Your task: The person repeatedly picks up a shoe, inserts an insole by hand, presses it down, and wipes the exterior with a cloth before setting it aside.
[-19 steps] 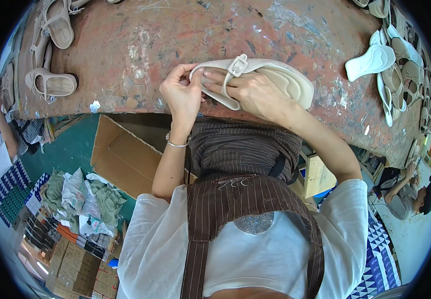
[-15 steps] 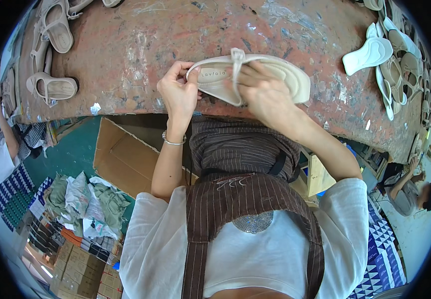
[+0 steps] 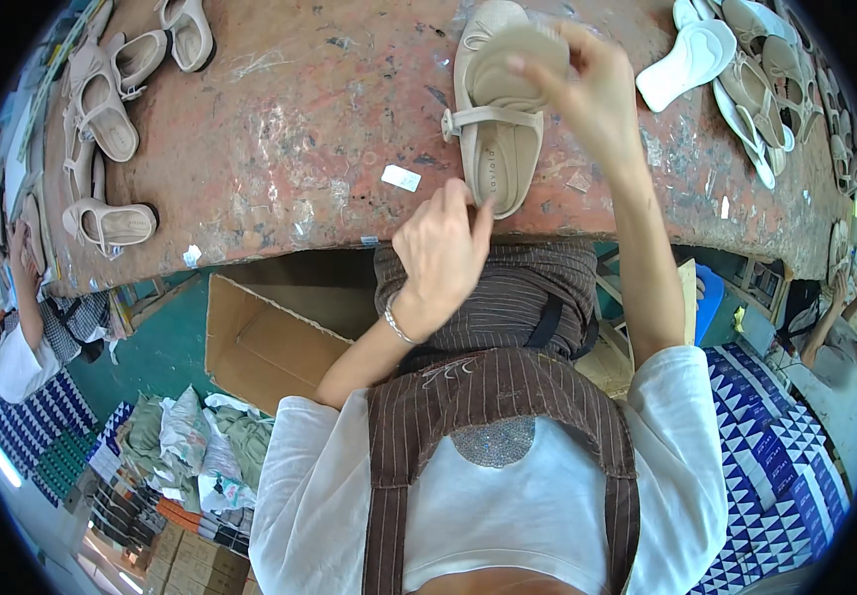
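Note:
A beige strapped flat shoe (image 3: 534,139) lies on the worn table, its toe pointing away from me and its small bow showing at the far end. From under its strap, a beige insole (image 3: 493,79) rises out of the opening and covers part of the toe. My right hand (image 3: 592,89) pinches the insole's far edge between thumb and fingers. At the near end, my left hand (image 3: 443,243) has its fingers and thumb closed about the shoe's heel; the exact contact is partly hidden.
Several beige shoes (image 3: 109,119) stand at the table's left. White insoles (image 3: 686,64) and more shoes lie at the right. A small white label (image 3: 401,178) is left of the shoe. Below the table edge sits an open cardboard box (image 3: 270,332). Other people work at both sides.
The shoe has turned from lying sideways to toe-away. My right hand has moved from the strap up to the insole's edge; my left hand has moved nearer, still at the heel.

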`<state>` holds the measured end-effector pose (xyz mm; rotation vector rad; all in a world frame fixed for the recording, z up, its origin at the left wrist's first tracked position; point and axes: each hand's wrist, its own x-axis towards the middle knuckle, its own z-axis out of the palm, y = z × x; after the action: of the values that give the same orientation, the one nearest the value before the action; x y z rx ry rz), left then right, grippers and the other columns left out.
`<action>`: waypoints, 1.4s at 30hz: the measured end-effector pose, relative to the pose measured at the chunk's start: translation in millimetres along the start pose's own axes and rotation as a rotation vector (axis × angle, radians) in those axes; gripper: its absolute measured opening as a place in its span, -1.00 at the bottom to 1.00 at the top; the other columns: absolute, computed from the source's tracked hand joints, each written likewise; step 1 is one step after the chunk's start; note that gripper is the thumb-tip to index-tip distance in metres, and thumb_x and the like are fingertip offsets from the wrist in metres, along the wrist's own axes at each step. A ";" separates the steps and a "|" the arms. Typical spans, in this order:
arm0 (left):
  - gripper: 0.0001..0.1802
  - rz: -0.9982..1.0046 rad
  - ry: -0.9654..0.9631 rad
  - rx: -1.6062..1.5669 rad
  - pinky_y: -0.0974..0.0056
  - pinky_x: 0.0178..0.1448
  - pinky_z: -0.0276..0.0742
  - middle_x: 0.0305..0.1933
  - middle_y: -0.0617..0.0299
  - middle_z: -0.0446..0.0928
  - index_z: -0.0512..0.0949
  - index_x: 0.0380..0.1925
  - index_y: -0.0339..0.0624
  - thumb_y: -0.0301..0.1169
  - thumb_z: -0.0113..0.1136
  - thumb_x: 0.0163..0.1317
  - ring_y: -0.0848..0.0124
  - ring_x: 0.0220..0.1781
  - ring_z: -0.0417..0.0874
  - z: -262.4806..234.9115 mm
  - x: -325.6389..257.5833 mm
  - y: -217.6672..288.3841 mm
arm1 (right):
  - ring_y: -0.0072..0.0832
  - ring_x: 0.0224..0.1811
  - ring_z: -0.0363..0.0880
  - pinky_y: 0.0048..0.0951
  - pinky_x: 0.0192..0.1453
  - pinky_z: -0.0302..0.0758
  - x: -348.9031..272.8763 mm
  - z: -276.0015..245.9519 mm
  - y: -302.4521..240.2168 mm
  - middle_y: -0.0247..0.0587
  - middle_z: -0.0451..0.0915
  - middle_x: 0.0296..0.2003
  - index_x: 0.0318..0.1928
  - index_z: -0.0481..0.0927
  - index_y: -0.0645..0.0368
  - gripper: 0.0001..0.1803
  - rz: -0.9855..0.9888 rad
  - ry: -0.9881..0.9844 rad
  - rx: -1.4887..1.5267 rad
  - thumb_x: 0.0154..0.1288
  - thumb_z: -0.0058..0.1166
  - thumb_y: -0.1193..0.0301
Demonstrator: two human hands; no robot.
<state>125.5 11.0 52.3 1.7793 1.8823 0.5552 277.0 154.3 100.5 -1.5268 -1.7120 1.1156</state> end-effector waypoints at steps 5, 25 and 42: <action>-0.49 0.399 0.061 -0.032 -0.23 0.37 0.28 0.16 -0.11 0.47 0.55 -0.01 -0.41 -0.43 0.37 -0.01 -0.13 0.33 0.38 18.8 -13.7 10.0 | 0.01 0.23 0.53 0.18 0.52 0.07 -90.4 32.4 18.8 0.14 0.56 0.11 -0.13 0.52 0.24 -0.68 -0.416 0.021 -0.551 0.03 0.10 0.65; -0.60 0.423 0.045 0.195 -0.15 0.29 0.35 0.09 -0.09 0.55 0.58 -0.02 -0.41 -0.48 0.20 0.11 -0.03 0.31 0.43 51.5 6.5 -1.7 | 0.07 0.09 0.57 0.11 0.52 0.10 -4.1 71.8 45.9 0.34 0.56 -0.10 0.06 0.44 0.65 -0.52 -0.306 0.133 -0.842 0.12 -0.03 0.59; -0.52 0.417 0.062 0.146 0.00 0.32 0.36 0.29 -0.05 0.48 0.53 0.15 -0.35 -0.39 0.24 0.24 0.07 0.36 0.42 49.8 15.9 -2.1 | -0.20 -0.14 0.71 0.34 0.51 -0.12 39.7 72.6 44.5 -0.03 0.67 -0.33 -0.27 0.64 0.30 -0.80 -0.271 -0.135 -1.017 0.18 -0.01 0.48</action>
<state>153.3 24.9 10.2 2.2958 1.6285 0.6372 230.1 178.0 22.7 -1.6647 -2.6925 0.1536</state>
